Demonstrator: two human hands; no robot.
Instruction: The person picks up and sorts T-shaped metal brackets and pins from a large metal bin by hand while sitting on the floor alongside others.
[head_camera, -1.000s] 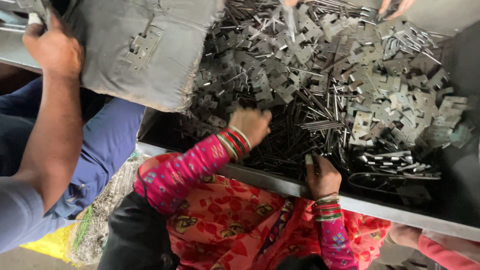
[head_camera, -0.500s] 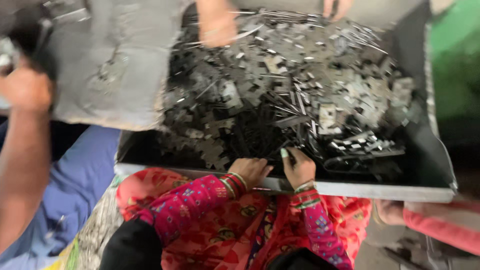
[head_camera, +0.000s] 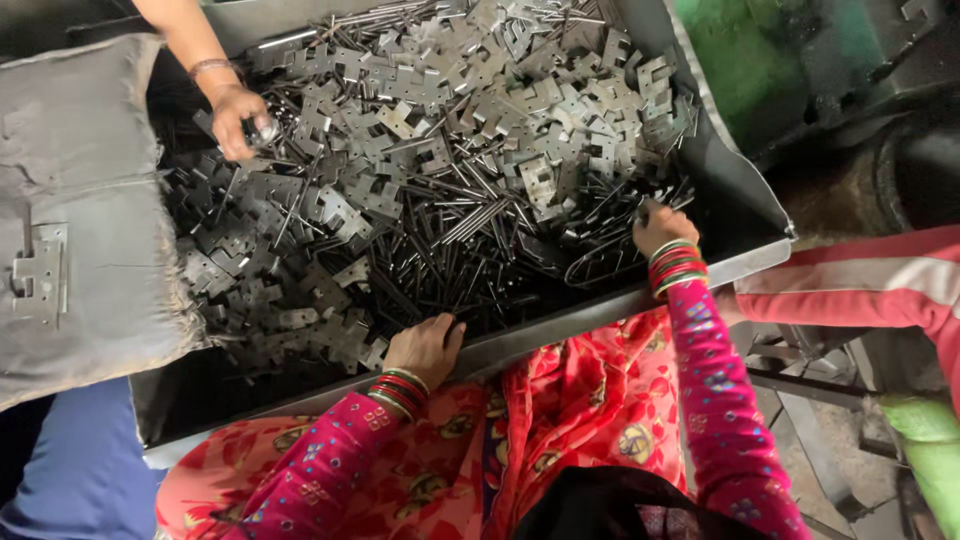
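Metal brackets (head_camera: 420, 180) fill tray (head_camera: 740, 200); I see left hand (head_camera: 427, 347) loosely curled on rim, right hand (head_camera: 660, 224) pinching rods (head_camera: 480, 220).

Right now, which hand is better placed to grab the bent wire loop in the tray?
The right hand. It sits right beside the wire loop, while the left hand rests farther along the tray edge, among the metal pins.

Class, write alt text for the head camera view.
A person in pink patterned sleeves rests the left hand and right hand in a dark metal tray heaped with flat grey metal stampings; another person's hand reaches in opposite.
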